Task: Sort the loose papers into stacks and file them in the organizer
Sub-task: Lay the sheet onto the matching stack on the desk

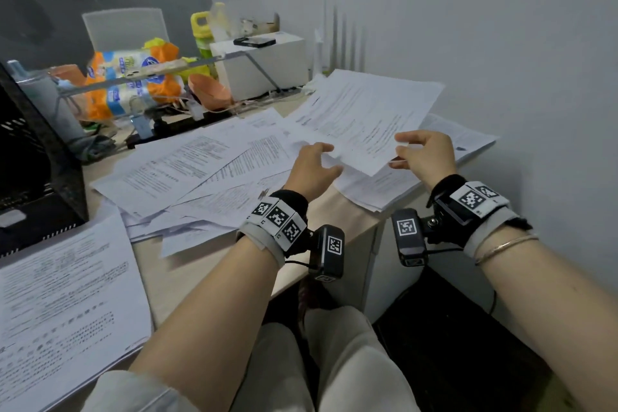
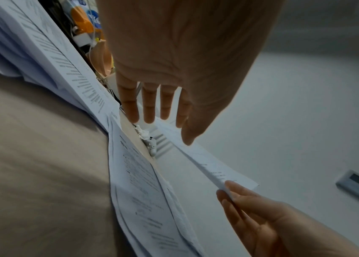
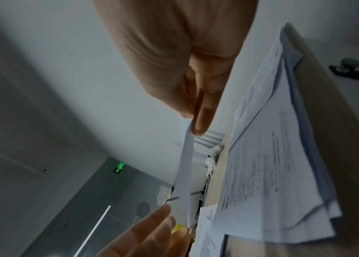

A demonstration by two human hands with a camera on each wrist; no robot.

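Sorting looks barely begun: the right hand pinches one printed sheet lifted above the desk, the left hand open-fingered at its other edge. Loose papers sprawl across the desk; the black organizer sits at its left end, nothing visibly filed.

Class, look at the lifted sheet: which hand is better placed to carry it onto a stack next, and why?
Probably the right hand: it already pinches the lifted sheet at its near corner, while the left hand is open beside it.

two hands, two phones, one black organizer, one white box; loose papers too overlapped to count
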